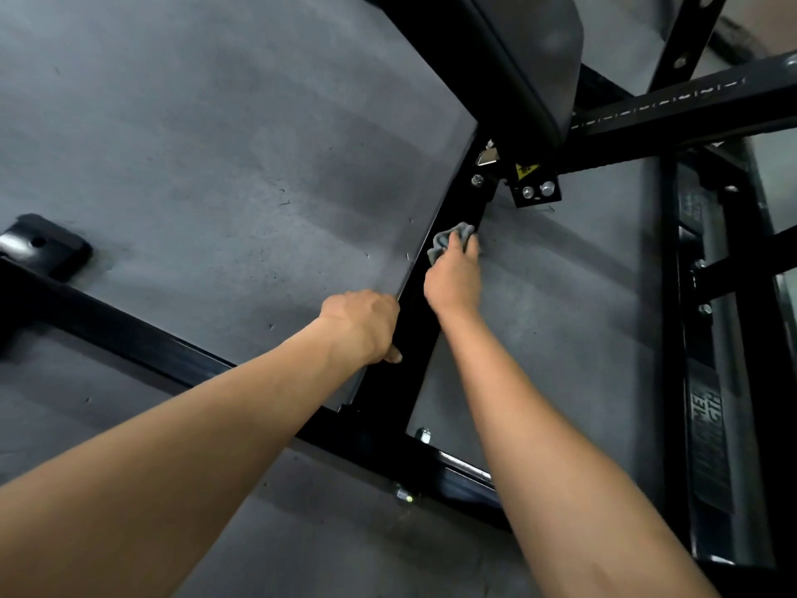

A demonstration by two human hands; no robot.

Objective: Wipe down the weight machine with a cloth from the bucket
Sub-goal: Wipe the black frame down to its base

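The cloth [450, 240] was a small grey rag bunched up under the right hand [453, 278], fingers closed over it and pressing it flat against the black frame bar [414, 338] of the weight machine, low down near the floor [194, 144]. Balling it up like that probably gave a thicker pad to push with, so it wouldn't just slide around loose. The rag sat near the upper end of that bar, just below the bolts and the yellow warning sticker [526, 171], so the person looked to be working that last stretch toward the joint. The left hand [362, 328] was further back down the same bar, curled over its edge with the fingers wrapped out of sight, most likely bracing for balance, since reaching that low and far forward needs something to lean on. Above the joint, the padded seat [517, 58] hung over everything, and another black rail [690, 105] ran off to the right. No bucket in view anywhere, so it must've been somewhere off camera.
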